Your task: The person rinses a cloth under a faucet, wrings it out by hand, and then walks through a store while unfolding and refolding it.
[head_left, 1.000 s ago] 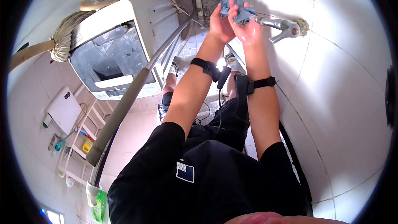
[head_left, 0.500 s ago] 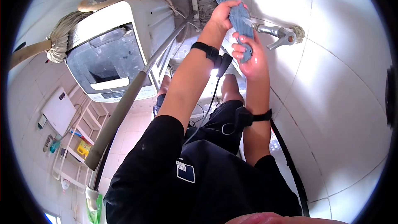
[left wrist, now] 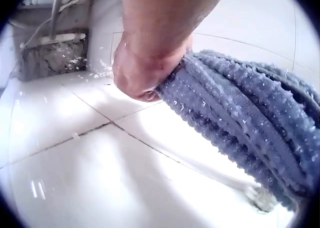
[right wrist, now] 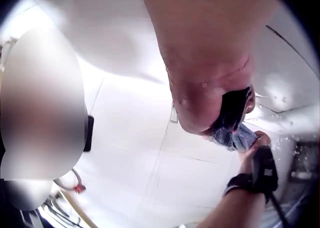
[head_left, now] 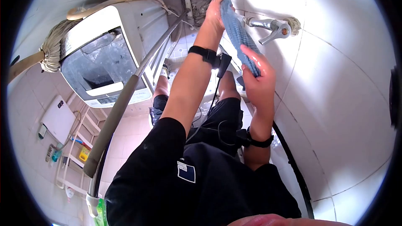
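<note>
A wet blue-grey ribbed cloth (head_left: 238, 31) is stretched slantwise between the two hands, close in front of the metal tap (head_left: 272, 27) on the wall. My left hand (head_left: 215, 12) grips its far upper end; in the left wrist view the fingers curl round the bunched cloth (left wrist: 235, 102). The lower end is held by my right hand (head_left: 258, 75), thumb and fingers about it. In the right wrist view, the right hand (right wrist: 210, 102) hides part of the cloth (right wrist: 235, 138). Water drops fly near the left hand in both wrist views.
To the left stands a white machine (head_left: 142, 21) with a dark front panel. A long pole (head_left: 138, 75) with a grey sleeve slants before it. Mop strands (head_left: 52, 50) hang at the far left, above a shelf rack (head_left: 77, 150). White tiled wall (head_left: 335, 100) rises on the right.
The bunched cloth has been drawn out lengthwise. My right hand has moved down and toward the body with one end, while the left hand has moved up slightly with the other.
</note>
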Tool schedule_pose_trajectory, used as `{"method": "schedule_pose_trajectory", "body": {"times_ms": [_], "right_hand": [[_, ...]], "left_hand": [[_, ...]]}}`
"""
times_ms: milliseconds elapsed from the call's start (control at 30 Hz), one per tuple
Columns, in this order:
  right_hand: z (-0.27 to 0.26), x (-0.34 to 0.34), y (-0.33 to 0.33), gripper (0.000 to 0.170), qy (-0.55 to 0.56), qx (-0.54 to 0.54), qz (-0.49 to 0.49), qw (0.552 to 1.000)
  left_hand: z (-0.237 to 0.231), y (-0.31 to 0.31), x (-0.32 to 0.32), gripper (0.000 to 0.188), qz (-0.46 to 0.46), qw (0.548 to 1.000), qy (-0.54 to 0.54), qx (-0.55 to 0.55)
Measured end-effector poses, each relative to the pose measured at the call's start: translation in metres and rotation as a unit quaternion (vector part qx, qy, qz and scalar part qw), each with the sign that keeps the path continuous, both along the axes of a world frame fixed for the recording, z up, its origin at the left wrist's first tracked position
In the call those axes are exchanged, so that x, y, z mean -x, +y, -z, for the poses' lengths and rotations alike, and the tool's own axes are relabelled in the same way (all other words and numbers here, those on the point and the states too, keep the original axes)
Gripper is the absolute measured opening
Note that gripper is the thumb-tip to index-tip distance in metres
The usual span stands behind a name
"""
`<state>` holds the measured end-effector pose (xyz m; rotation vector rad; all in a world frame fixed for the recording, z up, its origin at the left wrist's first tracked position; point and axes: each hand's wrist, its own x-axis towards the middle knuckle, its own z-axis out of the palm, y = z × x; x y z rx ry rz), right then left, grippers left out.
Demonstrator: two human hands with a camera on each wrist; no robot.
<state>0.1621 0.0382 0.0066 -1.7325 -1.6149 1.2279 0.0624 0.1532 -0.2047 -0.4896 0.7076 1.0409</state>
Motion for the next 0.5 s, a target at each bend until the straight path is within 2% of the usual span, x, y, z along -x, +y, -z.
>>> {"method": "schedule_pose_trajectory", "body": {"times_ms": [33, 67, 100, 133, 200, 233, 267, 300, 333, 367, 400, 467, 500], "right_hand": [[0.002, 0.006, 0.002, 0.032, -0.012, -0.056, 0.001, 0.998], [0.007, 0.009, 0.005, 0.032, -0.010, -0.057, 0.001, 0.998], [0.016, 0.012, 0.011, 0.027, -0.028, -0.123, -0.025, 0.992], [0.028, 0.013, 0.017, 0.027, -0.048, -0.188, -0.050, 0.980], [0.074, 0.015, 0.036, 0.040, -0.065, -0.217, -0.069, 0.972], [0.082, 0.025, 0.043, 0.038, -0.077, -0.178, -0.038, 0.980], [0.091, 0.035, 0.050, 0.037, -0.086, -0.140, -0.007, 0.986], [0.106, 0.039, 0.060, 0.037, -0.085, -0.139, -0.005, 0.987], [0.123, 0.041, 0.069, 0.039, -0.101, -0.212, 0.015, 0.972], [0.136, 0.043, 0.076, 0.041, -0.116, -0.283, 0.034, 0.952], [0.148, 0.044, 0.084, 0.041, -0.112, -0.284, 0.033, 0.952], [0.161, 0.047, 0.096, 0.040, -0.153, -0.253, 0.042, 0.954], [0.162, 0.045, 0.103, 0.038, -0.185, -0.171, 0.069, 0.965]], "left_hand": [[0.001, -0.004, 0.003, 0.038, 0.006, 0.999, -0.022, -0.044], [-0.011, -0.006, 0.006, 0.038, 0.006, 0.999, -0.020, -0.045], [-0.024, -0.011, 0.007, 0.039, 0.044, 0.999, -0.002, -0.030], [-0.035, -0.015, 0.007, 0.040, 0.082, 0.996, 0.015, -0.016], [-0.037, -0.022, 0.008, 0.033, 0.117, 0.993, -0.020, 0.002], [-0.038, -0.030, 0.006, 0.027, 0.119, 0.984, 0.059, -0.119], [-0.037, -0.038, 0.006, 0.023, 0.117, 0.954, 0.138, -0.238], [-0.034, -0.044, 0.005, 0.020, 0.112, 0.904, 0.214, -0.352], [-0.020, -0.049, 0.001, 0.020, 0.115, 0.905, 0.212, -0.350], [0.001, -0.051, -0.003, 0.021, -0.006, 0.957, -0.031, -0.288], [0.014, -0.049, -0.003, 0.022, -0.129, 0.932, -0.269, -0.207], [0.012, -0.042, 0.003, 0.023, -0.100, 0.923, -0.286, -0.237], [0.010, -0.041, 0.000, 0.025, -0.051, 0.977, -0.140, -0.150]]}}
